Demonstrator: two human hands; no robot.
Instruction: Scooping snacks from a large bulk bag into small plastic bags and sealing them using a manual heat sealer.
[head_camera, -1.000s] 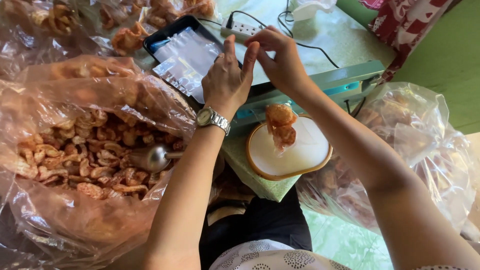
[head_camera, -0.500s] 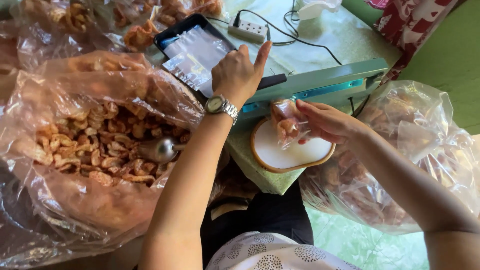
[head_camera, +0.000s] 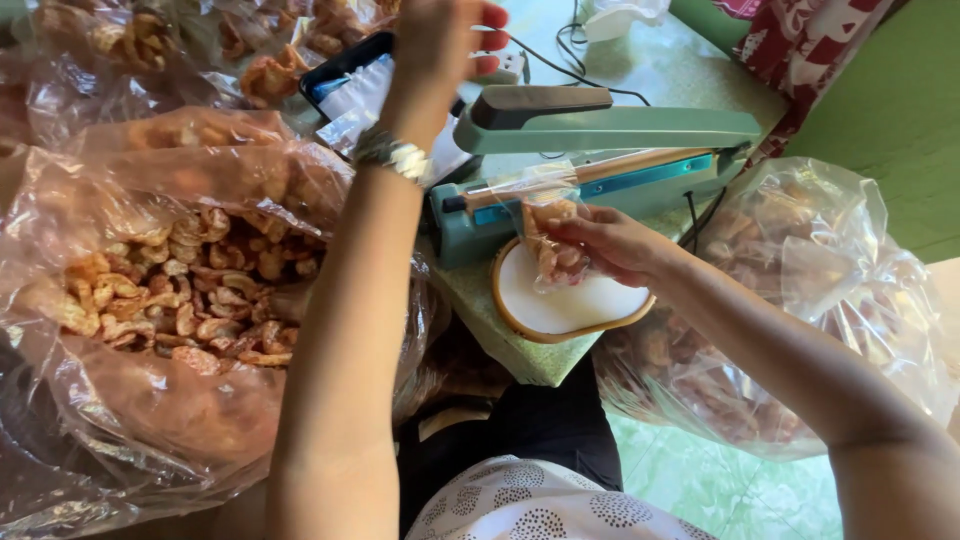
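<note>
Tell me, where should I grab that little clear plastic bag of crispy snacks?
Grip the small clear plastic bag of fried snacks around its filled middle, coming from the right side as the right hand does. Its empty top lies across the green sealing machine, so that flat part should stay free.

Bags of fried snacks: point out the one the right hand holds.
The small clear packet at the sealer, pinched by the right hand; the other bags are big, untouched sacks.

Bright, even daylight throughout; shadows soft and short. Strong glare on the clear plastic bags (head_camera: 150, 160) beside the left hand (head_camera: 440, 40), which is motion-blurred near the top edge. The right hand (head_camera: 610, 245) and small packet (head_camera: 550, 235) are reasonably sharp. Slight wide-angle stretching shows towards the frame edges and both forearms.
</note>
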